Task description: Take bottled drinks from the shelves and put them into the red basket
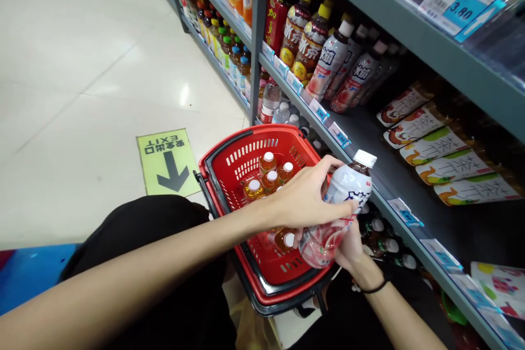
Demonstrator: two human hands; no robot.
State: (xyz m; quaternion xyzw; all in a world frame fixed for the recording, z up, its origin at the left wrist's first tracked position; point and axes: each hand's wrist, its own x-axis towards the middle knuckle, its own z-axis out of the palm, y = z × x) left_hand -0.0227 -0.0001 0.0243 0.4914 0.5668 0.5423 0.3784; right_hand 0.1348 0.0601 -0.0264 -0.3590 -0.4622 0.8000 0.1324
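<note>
Both my hands hold one peach drink bottle (342,205) with a white cap, tilted over the right rim of a red shopping basket (229,147). My left hand (305,194) wraps over its upper side. Underneath, my right hand (350,246) grips the bottle's pink bottom end, a black band on its wrist. Inside the basket stand several amber drink bottles (268,175) with white caps. The basket rests on the floor by my knees, close to the shelf.
A grey shelf unit (371,136) runs along the right, with upright tea and peach bottles (328,57) and bottles lying flat (435,145). More bottles sit on the lowest level (383,235). A green exit arrow sticker (168,161) marks the pale tiled floor.
</note>
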